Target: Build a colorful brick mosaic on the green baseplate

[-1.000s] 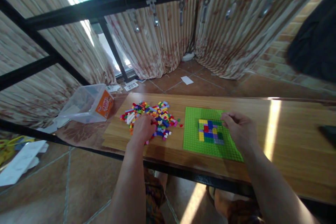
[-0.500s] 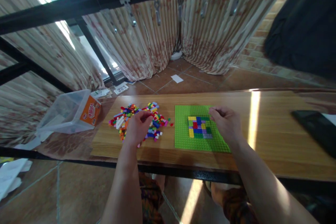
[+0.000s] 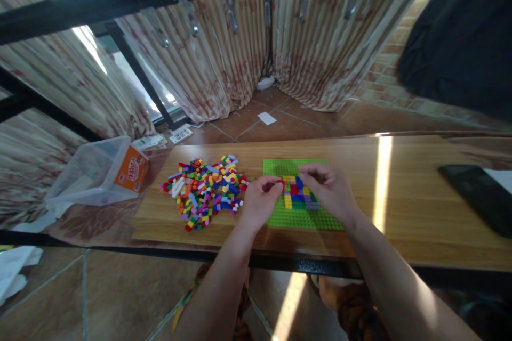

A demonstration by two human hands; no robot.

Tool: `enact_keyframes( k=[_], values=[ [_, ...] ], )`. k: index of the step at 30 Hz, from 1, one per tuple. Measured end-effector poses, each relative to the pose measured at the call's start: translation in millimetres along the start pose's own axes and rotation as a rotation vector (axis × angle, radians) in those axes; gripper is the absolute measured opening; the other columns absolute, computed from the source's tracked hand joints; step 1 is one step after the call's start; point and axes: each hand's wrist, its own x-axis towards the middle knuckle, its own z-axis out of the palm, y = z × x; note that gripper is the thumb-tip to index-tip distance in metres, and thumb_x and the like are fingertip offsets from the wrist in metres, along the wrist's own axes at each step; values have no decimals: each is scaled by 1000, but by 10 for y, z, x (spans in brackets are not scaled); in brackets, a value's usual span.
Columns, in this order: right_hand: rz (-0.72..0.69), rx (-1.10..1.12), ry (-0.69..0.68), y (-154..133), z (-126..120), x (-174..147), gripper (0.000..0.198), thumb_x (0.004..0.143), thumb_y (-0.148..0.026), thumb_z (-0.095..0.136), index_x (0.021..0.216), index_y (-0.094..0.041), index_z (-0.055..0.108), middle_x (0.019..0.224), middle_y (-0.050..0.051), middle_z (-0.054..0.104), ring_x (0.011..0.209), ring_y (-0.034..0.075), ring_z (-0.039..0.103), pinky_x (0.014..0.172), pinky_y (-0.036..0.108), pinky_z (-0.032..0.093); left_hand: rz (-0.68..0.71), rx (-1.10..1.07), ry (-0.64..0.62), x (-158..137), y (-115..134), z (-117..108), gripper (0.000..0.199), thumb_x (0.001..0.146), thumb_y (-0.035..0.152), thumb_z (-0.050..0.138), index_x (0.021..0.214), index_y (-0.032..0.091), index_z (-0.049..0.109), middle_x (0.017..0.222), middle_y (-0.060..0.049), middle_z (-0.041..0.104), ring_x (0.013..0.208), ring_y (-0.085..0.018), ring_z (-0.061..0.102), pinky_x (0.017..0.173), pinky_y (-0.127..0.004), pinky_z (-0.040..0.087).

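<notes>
From my end I saw the left hand [image 3: 262, 200] above the left part of the green studded baseplate [image 3: 296, 218], its thumb and forefinger drawn together on a small red brick [image 3: 281, 184]. That brick was just beside the left edge of the multicoloured brick patch [image 3: 298, 198] built on the plate; I could not tell whether the two touched. The right hand [image 3: 330, 186] was over the plate's right side, thumb and forefinger set narrow near the patch's far right corner, and I could not tell whether it held anything. Yellow, red, blue, green and purple bricks showed in the patch, partly hidden from me by the right fingers. The baseplate lay flat on the wooden tabletop [image 3: 416, 192], and to its left I had the loose brick pile [image 3: 204, 186], spread out in mixed colours. At the far left stood the clear plastic bin [image 3: 92, 165] with an orange label [image 3: 132, 169], its print too small for me to read. On the right I saw a flat black object [image 3: 472, 197] beside a white sheet [image 3: 500, 180]. Beyond the far table edge, a white piece of paper [image 3: 266, 118] lay on the tiled floor, in front of the striped curtains [image 3: 208, 58]
</notes>
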Motion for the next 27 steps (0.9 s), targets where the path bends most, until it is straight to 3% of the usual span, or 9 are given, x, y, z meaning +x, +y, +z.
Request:
enact_keyframes(
  k=[8, 18, 20, 25, 27],
  values=[
    [-173, -161, -261, -51, 71, -112, 27, 80, -30, 67, 106, -22, 68, 95, 4, 69, 81, 16, 65, 77, 32, 52, -12, -139, -19, 14, 55, 13, 14, 77, 23, 65, 86, 13, 70, 75, -2, 68, 60, -8, 57, 57, -20, 46],
    [-182, -216, -348, -61, -26, -122, 23, 85, -32, 64, 105, -23, 70, 91, 3, 68, 83, 17, 64, 77, 32, 52, 19, -165, -144, -5, 69, 44, 15, 78, 25, 66, 87, 13, 70, 76, -2, 69, 62, -9, 58, 60, -20, 45],
    [-173, -224, -308, -52, -115, -101, 23, 84, -34, 65, 103, -24, 71, 92, 3, 69, 84, 17, 65, 78, 33, 52, 15, -137, -118, 5, 64, 50, 17, 79, 25, 65, 91, 13, 69, 79, -3, 70, 64, -9, 60, 61, -21, 46],
    [-149, -288, 52, 59, -469, 20, 26, 76, -42, 72, 95, -24, 73, 98, 4, 70, 86, 20, 65, 79, 39, 51, -10, -47, -18, 62, 52, 8, 19, 78, 22, 64, 94, 13, 69, 78, -3, 69, 63, -10, 60, 61, -21, 47],
    [-116, -276, 100, 120, -577, 55, 28, 75, -45, 73, 95, -25, 73, 103, 5, 69, 90, 22, 65, 80, 41, 51, -7, -5, -2, 85, 43, -13, 18, 78, 21, 64, 93, 13, 69, 75, -2, 68, 61, -10, 59, 60, -21, 46]
  ],
)
